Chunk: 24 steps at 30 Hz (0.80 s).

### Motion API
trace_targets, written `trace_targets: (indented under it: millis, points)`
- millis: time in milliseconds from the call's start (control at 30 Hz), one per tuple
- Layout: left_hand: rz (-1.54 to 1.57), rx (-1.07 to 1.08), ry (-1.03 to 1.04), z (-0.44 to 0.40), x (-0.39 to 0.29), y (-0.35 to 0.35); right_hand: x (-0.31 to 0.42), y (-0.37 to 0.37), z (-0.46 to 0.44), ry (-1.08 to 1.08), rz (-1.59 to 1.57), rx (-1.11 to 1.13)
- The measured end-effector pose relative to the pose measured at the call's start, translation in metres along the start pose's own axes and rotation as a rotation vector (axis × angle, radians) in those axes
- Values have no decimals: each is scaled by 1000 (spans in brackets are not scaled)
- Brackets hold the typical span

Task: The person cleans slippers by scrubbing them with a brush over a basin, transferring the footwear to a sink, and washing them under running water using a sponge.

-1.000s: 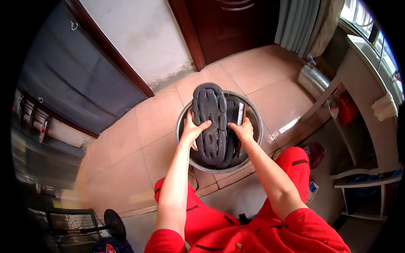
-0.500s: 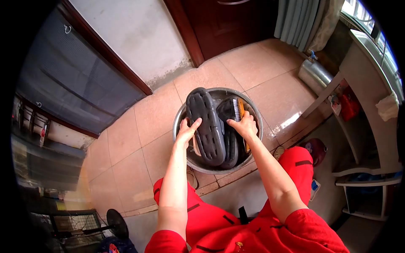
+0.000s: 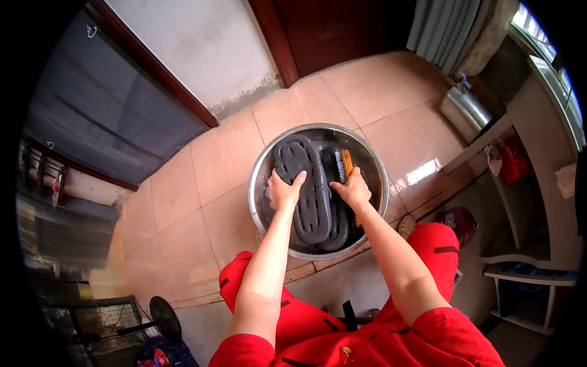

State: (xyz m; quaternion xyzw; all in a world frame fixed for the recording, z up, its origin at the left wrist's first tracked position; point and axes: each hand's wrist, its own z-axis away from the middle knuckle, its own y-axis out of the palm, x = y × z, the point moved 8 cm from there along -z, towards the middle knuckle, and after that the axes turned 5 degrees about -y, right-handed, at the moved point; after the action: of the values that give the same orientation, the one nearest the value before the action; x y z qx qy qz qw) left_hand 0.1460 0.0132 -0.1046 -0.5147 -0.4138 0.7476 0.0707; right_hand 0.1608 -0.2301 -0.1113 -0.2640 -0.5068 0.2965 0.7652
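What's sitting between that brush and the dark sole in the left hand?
As the head view shows, another dark sole lies between the brush and the held sole; the right hand pokes its thumb in there too.

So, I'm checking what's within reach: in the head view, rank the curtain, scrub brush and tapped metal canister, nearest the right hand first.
1. Scrub brush, against the right hand.
2. Metal canister, off to the right.
3. Grey-blue curtain, farther back, beside the door.
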Motion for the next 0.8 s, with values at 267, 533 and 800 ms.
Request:
trace_targets:
  millis: [267, 533, 800]
  points:
    - [-349, -292, 41, 27, -26, 1, 11, 9, 4, -175, 145, -148]
    - [-393, -355, 62, 30, -29, -1, 6, 6, -3, -129, 141, -135]
    - [-175, -164, -16, 21, -22, -9, -15, 9, -30, -38, -84, 49]
